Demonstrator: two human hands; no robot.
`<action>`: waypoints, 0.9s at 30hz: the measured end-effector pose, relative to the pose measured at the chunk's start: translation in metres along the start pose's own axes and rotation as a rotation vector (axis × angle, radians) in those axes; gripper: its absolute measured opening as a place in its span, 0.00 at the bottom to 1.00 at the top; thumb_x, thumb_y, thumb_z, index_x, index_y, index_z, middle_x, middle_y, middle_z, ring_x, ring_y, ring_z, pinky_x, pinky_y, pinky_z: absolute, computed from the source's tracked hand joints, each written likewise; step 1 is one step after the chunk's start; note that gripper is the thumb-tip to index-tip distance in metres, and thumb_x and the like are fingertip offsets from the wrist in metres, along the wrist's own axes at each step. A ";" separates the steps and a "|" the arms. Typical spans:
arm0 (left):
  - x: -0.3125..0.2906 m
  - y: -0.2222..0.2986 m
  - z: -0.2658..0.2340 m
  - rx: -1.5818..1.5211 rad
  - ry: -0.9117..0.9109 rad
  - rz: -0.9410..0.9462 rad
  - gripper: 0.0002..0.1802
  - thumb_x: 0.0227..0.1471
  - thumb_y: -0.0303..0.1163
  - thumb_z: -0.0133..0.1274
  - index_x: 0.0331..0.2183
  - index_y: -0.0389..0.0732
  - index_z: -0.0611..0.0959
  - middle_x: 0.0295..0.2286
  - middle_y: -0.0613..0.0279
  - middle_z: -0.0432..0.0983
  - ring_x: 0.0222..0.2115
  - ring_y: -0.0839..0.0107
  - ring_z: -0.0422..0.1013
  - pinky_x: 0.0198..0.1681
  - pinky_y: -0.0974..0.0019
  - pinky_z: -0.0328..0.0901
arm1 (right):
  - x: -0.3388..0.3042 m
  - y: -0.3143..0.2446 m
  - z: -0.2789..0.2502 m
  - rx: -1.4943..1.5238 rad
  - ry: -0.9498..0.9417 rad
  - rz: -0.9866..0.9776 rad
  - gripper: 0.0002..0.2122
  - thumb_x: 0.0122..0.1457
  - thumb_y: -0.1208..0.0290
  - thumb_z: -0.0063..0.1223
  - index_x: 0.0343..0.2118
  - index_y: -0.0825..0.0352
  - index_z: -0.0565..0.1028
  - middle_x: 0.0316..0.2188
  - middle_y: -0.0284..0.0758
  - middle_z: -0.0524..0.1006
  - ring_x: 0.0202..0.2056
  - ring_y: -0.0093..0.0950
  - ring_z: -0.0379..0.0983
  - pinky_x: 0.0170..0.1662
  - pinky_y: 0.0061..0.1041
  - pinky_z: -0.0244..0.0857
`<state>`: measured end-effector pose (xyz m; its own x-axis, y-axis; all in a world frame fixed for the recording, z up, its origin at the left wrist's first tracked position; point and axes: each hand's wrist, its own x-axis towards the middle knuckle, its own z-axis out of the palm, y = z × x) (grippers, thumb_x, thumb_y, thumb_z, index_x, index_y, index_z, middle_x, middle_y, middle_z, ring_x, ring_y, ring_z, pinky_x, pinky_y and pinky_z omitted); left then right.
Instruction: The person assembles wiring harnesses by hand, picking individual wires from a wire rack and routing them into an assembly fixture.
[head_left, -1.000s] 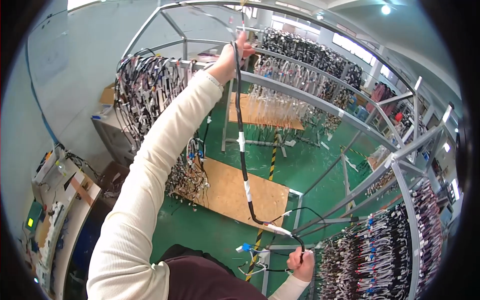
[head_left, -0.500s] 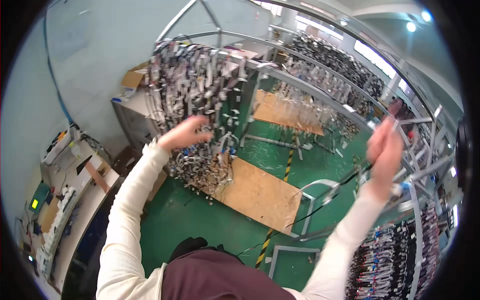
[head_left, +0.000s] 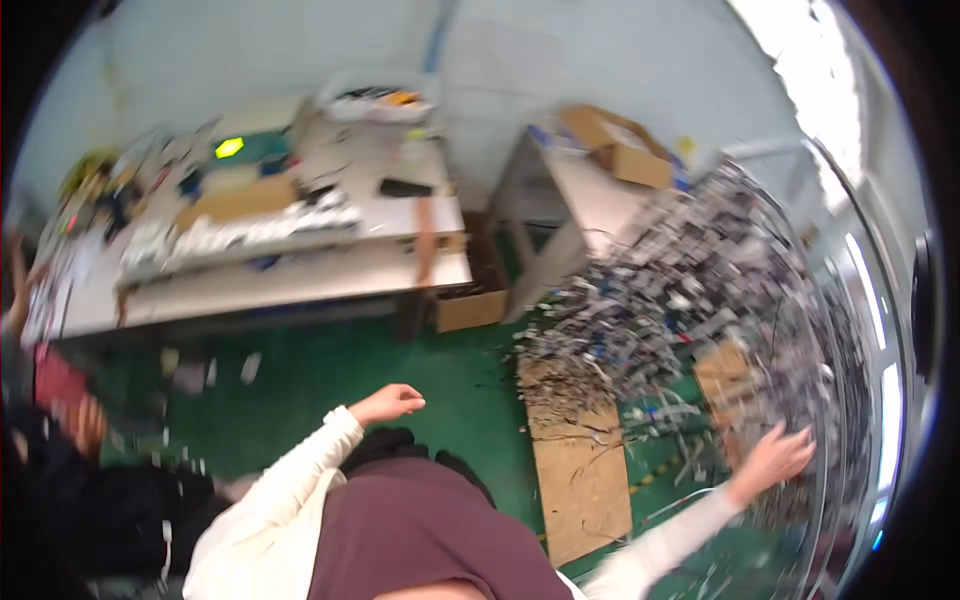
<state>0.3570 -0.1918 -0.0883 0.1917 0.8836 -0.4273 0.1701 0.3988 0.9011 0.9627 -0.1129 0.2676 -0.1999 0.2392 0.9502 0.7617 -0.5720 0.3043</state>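
My left hand (head_left: pixel 389 403) hangs in front of my waist over the green floor, fingers loosely bent, with nothing seen in it. Out to the right, my right hand (head_left: pixel 770 462) is open, its fingers spread and no object in them. It is nearest to a dense hanging mass of cable bundles (head_left: pixel 690 300) in grey, black and white. Motion blur hides whether its fingertips touch any of the cables. Below the bundles lies a wooden board (head_left: pixel 580 490), partly covered by the cable ends.
A workbench (head_left: pixel 340 285) with a white bin (head_left: pixel 375 105) stands along the wall. Beyond the cables, a table (head_left: pixel 590 190) carries an open cardboard box (head_left: pixel 620 145). Another person (head_left: pixel 100 500) in dark clothing is close at the left. Metal frame bars rise at the right.
My view has swung left, bringing the workbench to the front and another person into sight. Both hands have lowered; the left now hangs near my waist, away from the cable bundles.
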 end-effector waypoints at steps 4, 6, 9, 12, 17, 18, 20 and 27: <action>-0.044 -0.052 -0.072 -0.008 0.266 -0.150 0.23 0.55 0.44 0.59 0.41 0.33 0.83 0.33 0.58 0.81 0.32 0.71 0.74 0.39 0.65 0.70 | -0.095 -0.317 -0.128 1.255 -0.614 0.129 0.10 0.50 0.76 0.59 0.36 0.69 0.78 0.39 0.44 0.74 0.44 0.42 0.68 0.53 0.45 0.60; -0.069 -0.059 -0.100 -0.021 0.491 -0.070 0.23 0.55 0.43 0.59 0.43 0.33 0.82 0.36 0.54 0.81 0.36 0.68 0.76 0.42 0.64 0.70 | -0.143 -0.441 -0.191 1.708 -0.803 -0.145 0.13 0.51 0.74 0.61 0.41 0.68 0.77 0.48 0.46 0.73 0.53 0.44 0.67 0.59 0.41 0.57; -0.099 -0.032 -0.122 0.020 0.767 -0.080 0.22 0.56 0.40 0.59 0.45 0.32 0.80 0.38 0.51 0.81 0.41 0.63 0.78 0.46 0.63 0.71 | -0.158 -0.563 -0.220 1.897 -0.641 -0.418 0.15 0.52 0.75 0.59 0.44 0.67 0.75 0.49 0.47 0.71 0.54 0.46 0.65 0.59 0.42 0.59; -0.118 -0.007 -0.115 -0.141 0.886 -0.052 0.19 0.58 0.36 0.57 0.46 0.34 0.79 0.40 0.55 0.80 0.41 0.70 0.76 0.46 0.66 0.70 | -0.137 -0.648 -0.189 1.930 -0.607 -0.397 0.16 0.53 0.76 0.57 0.46 0.69 0.73 0.48 0.48 0.71 0.52 0.47 0.66 0.57 0.42 0.60; -0.129 0.002 -0.080 -0.182 1.032 -0.098 0.17 0.59 0.35 0.56 0.46 0.35 0.79 0.38 0.58 0.80 0.40 0.72 0.75 0.45 0.67 0.69 | -0.163 -0.708 -0.138 1.978 -0.548 -0.618 0.14 0.53 0.75 0.59 0.42 0.71 0.73 0.43 0.46 0.72 0.48 0.47 0.66 0.54 0.42 0.61; -0.133 0.017 -0.072 -0.202 1.116 -0.108 0.16 0.58 0.33 0.56 0.46 0.35 0.79 0.37 0.59 0.80 0.40 0.73 0.75 0.45 0.67 0.69 | -0.155 -0.703 -0.139 2.022 -0.577 -0.643 0.14 0.52 0.74 0.60 0.41 0.71 0.73 0.42 0.45 0.72 0.47 0.46 0.67 0.54 0.42 0.61; -0.126 0.054 -0.066 -0.232 1.210 -0.118 0.16 0.58 0.32 0.56 0.46 0.36 0.78 0.37 0.59 0.79 0.39 0.73 0.75 0.45 0.67 0.69 | -0.135 -0.706 -0.133 2.023 -0.648 -0.772 0.14 0.52 0.73 0.61 0.41 0.70 0.73 0.41 0.44 0.72 0.47 0.45 0.67 0.53 0.41 0.62; -0.077 0.123 -0.228 0.352 2.051 0.260 0.44 0.49 0.33 0.65 0.60 0.32 0.59 0.57 0.44 0.58 0.60 0.53 0.57 0.64 0.56 0.52 | -0.057 -0.715 -0.175 2.323 -0.842 -0.732 0.19 0.54 0.74 0.62 0.49 0.67 0.74 0.43 0.42 0.74 0.46 0.40 0.72 0.50 0.32 0.66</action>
<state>0.1428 -0.1548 0.0725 -0.8152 -0.0660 0.5755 0.5018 0.4159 0.7585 0.3219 0.1449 0.0078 -0.8437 0.3212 0.4301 -0.0120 0.7897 -0.6133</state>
